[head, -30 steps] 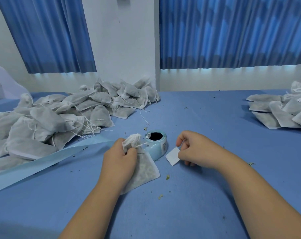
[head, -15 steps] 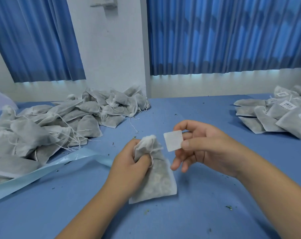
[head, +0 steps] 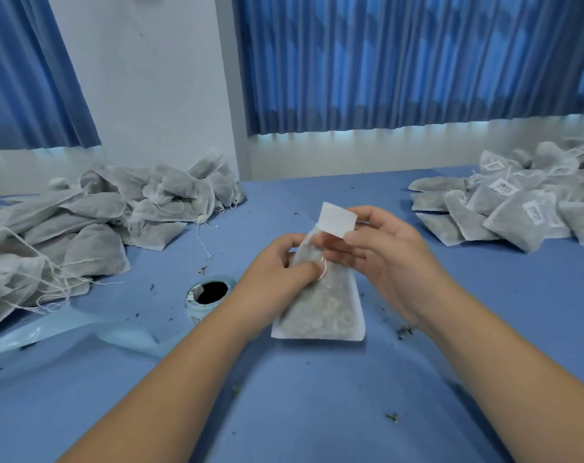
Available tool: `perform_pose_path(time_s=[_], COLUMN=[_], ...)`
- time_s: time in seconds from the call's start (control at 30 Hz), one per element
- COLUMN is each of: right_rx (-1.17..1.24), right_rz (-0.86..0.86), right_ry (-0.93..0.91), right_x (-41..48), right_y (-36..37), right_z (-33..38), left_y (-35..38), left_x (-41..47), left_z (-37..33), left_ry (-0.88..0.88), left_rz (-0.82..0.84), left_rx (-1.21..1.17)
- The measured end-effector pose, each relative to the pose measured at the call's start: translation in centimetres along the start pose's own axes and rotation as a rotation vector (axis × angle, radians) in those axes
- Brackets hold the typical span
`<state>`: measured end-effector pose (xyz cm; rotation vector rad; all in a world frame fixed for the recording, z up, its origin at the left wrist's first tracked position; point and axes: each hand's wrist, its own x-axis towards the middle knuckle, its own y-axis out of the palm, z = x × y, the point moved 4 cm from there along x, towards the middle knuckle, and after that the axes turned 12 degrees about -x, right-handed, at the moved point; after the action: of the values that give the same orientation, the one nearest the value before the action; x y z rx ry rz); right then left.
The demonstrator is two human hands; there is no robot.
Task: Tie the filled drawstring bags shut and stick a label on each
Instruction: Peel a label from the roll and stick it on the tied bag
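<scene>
Left hand (head: 285, 262) is gripping the gathered neck of a grey non-woven drawstring bag filled with dried herb (head: 320, 307), which is lying mid-desk near the front edge. Right hand (head: 377, 259) is pinching a small white rectangular label (head: 336, 219) by its lower edge, just above the bag's neck. Label roll with pale blue backing (head: 207, 295) is sitting left of the bag. Judgement: labelling step is under way. Best practice: flatten the bag's face, lay the label square, press from the centre outward, keep it clear of the drawstring (head: 323, 267).
</scene>
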<state>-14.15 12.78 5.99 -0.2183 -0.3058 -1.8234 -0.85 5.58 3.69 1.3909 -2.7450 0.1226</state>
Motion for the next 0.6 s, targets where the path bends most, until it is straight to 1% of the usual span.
perform_pose_path(time_s=[0.1,0.27,0.33,0.47,0.6], right_rx=[-0.054,-0.191,-0.31,-0.615,-0.778], right_rz=[-0.024,-0.101,-0.134,-0.144,-0.181], right_ry=[-0.005,-0.083,-0.143,-0.28,-0.403], right_x=[-0.1,-0.1,-0.3,-0.9,-1.3], right_y=[-0.1,0.2,0.2,0.3,0.1], right_z=[-0.3,-0.2,-0.2,-0.2,0.2], left_y=[0.2,-0.1,-0.1,0.0,-0.1], left_x=[0.1,0.0,-0.1,-0.5,-0.8], left_z=[0.8,1.1,1.1,1.1,1.0], left_ry=[-0.002,-0.014,-0.037,-0.114,-0.164], left_rz=[0.026,0.117,0.124,0.175,0.201], left_rx=[-0.06,-0.183,-0.222,-0.306,-0.383])
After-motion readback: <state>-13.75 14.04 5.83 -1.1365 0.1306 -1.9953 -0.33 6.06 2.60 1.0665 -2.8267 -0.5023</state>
